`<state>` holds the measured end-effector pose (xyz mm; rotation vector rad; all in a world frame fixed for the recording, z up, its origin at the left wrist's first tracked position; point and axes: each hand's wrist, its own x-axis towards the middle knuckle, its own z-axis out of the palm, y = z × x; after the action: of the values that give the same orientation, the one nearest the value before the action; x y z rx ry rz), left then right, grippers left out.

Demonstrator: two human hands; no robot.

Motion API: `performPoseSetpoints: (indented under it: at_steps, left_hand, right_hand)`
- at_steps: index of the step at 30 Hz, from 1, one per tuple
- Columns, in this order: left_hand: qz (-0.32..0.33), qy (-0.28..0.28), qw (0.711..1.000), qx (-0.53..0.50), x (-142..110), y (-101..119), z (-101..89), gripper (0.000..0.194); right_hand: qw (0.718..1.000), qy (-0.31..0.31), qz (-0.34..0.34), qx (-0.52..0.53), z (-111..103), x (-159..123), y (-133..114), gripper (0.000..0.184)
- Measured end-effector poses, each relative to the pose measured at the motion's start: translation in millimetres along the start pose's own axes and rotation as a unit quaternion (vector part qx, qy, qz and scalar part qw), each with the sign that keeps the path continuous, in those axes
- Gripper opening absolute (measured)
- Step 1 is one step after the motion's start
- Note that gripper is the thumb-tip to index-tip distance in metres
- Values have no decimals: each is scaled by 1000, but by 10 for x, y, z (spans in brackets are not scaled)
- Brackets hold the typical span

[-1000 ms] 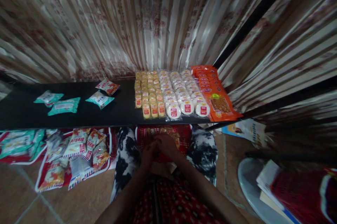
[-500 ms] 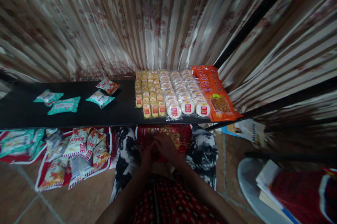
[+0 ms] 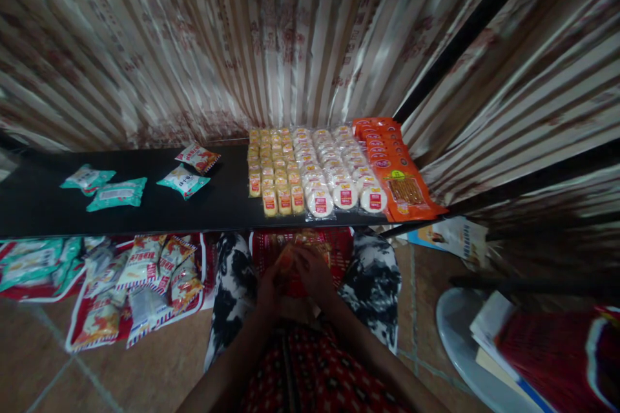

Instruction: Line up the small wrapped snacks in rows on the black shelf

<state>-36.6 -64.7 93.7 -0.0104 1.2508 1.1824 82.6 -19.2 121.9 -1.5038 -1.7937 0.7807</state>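
Observation:
Both my hands meet low in the middle, over a red basket (image 3: 339, 248) between my knees. My left hand (image 3: 268, 289) and my right hand (image 3: 314, 274) are closed together on an orange-red snack packet (image 3: 289, 264) lifted just above the basket. In front of them stands a black shelf (image 3: 145, 212). On its right part lie neat rows of small yellow packets (image 3: 271, 170), round white packets (image 3: 334, 170) and orange packets (image 3: 397, 177).
Teal packets (image 3: 116, 192) and a red-white packet (image 3: 197, 157) lie loose on the shelf's left. Trays of snack bags (image 3: 145, 284) sit on the tiled floor at left. A striped curtain hangs behind. A white stool (image 3: 460, 348) with books stands at right.
My hands have risen slightly from the basket, and an orange-red packet now shows between them. The shelf's goods have not moved.

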Motion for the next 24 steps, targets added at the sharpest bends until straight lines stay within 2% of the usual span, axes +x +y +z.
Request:
performPoseSetpoints:
  at_steps: [7, 12, 17, 24]
  left_hand:
    - [-31, -62, 995, -67, -16, 29, 27, 28]
    - [-14, -72, 997, -22, -98, 108, 57, 31]
    - [14, -92, 995, 28, -197, 164, 91, 29]
    - [23, -98, 994, 50, -235, 184, 100, 29]
  right_hand:
    - [999, 39, 13, 0, 29, -12, -26, 27]
    - [1000, 13, 7, 10, 47, -9, -49, 32]
    - [1000, -1, 8, 24, 29, -6, -86, 28]
    - [999, 10, 13, 39, 21, -18, -128, 25]
